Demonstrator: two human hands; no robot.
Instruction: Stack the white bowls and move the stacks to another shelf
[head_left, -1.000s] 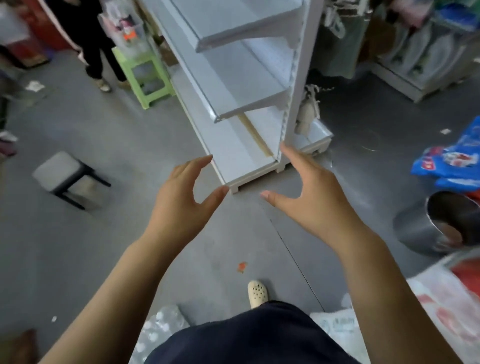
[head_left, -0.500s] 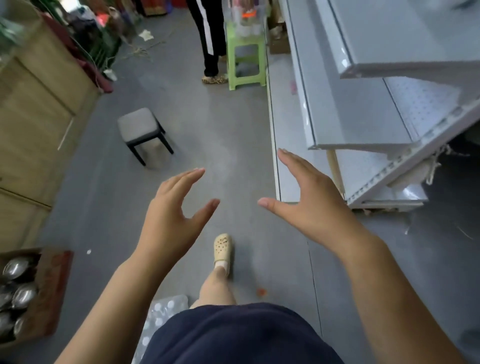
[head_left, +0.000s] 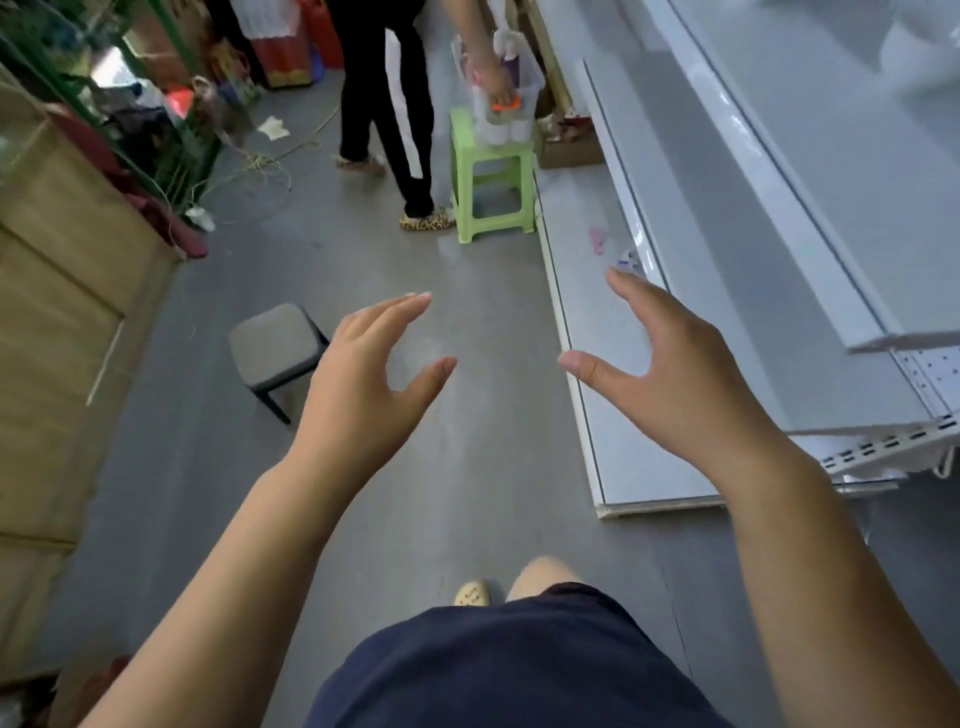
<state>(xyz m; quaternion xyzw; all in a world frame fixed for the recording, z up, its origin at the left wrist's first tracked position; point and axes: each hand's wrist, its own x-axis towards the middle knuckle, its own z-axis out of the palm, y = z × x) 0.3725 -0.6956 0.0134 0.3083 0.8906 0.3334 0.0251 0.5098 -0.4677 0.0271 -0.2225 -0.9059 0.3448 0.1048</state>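
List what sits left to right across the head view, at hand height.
tan boxes → grey stool → left hand → right hand → white shelving. Both hands are empty, fingers spread.

A grey floor (head_left: 467, 493) is bordered at right by white shelving (head_left: 753, 234); a green stool (head_left: 491, 187) and a grey stool (head_left: 275, 345) are set on it.

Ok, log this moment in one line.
left hand: open, empty | right hand: open, empty | white bowls: not in view | white shelf: at right | grey stool: left of hands
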